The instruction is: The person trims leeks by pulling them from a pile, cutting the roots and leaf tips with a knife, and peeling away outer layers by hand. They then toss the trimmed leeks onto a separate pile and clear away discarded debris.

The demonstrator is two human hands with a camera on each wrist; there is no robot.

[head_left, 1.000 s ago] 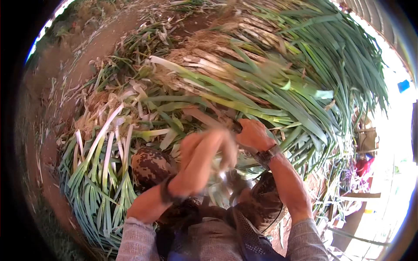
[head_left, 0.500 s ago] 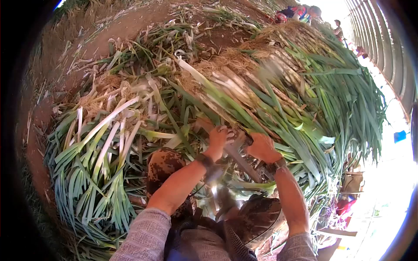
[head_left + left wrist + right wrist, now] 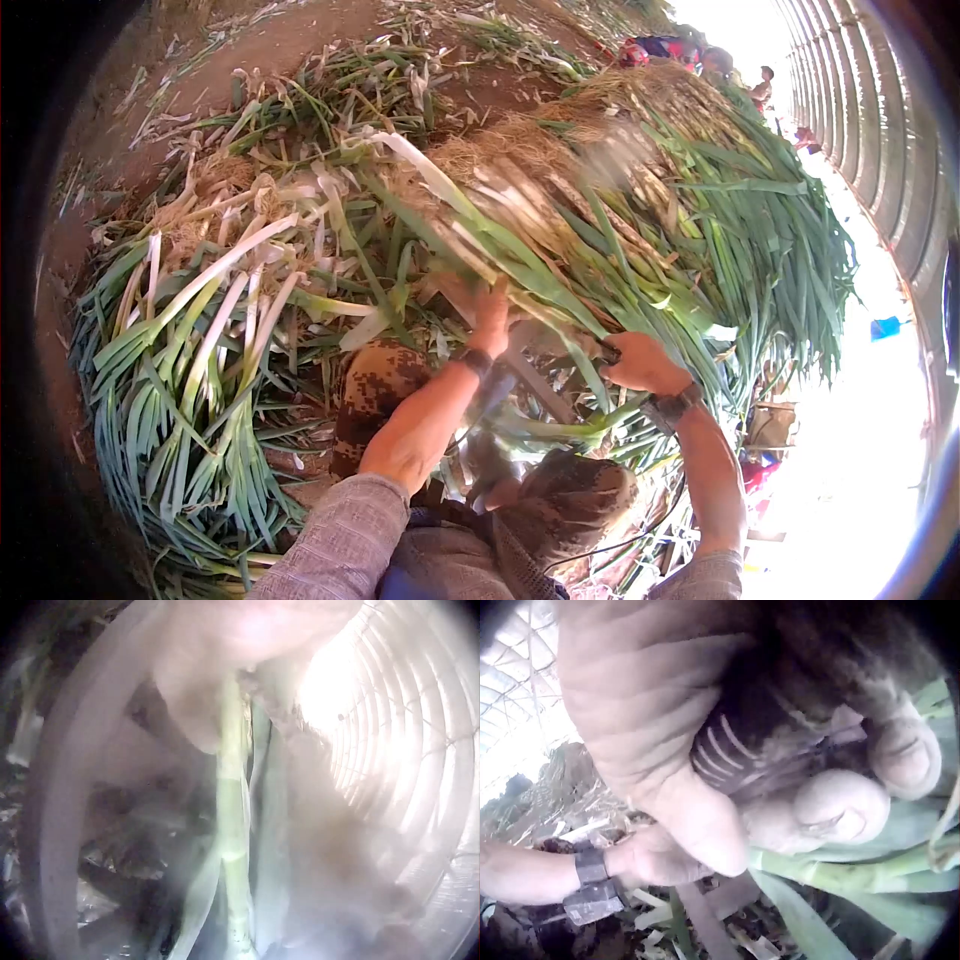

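Observation:
My left hand [image 3: 490, 322] grips a leek [image 3: 234, 806], whose pale green stalk runs down from the fingers in the left wrist view. In the head view the hand is in front of my body, above a flat grey-brown bar [image 3: 538, 385]. To its right, my right hand [image 3: 648, 362] is curled round a dark handle with pale ridges [image 3: 724, 746]; I cannot tell what tool it belongs to. Green leek leaves [image 3: 840, 877] pass just below the right fingertips in the right wrist view.
A large heap of leeks [image 3: 740, 235] with roots spreads ahead and to the right. Trimmed leeks [image 3: 200, 370] lie in a pile at the left. Leaf scraps [image 3: 350, 95] litter the soil beyond. My camouflage-covered knee [image 3: 375, 390] is close by. People [image 3: 680, 52] are at the far end.
The left hand came down from a blurred, raised position, moved forward to the bar, and now holds a leek. My right hand has shifted rightward and away from it. The head view has turned.

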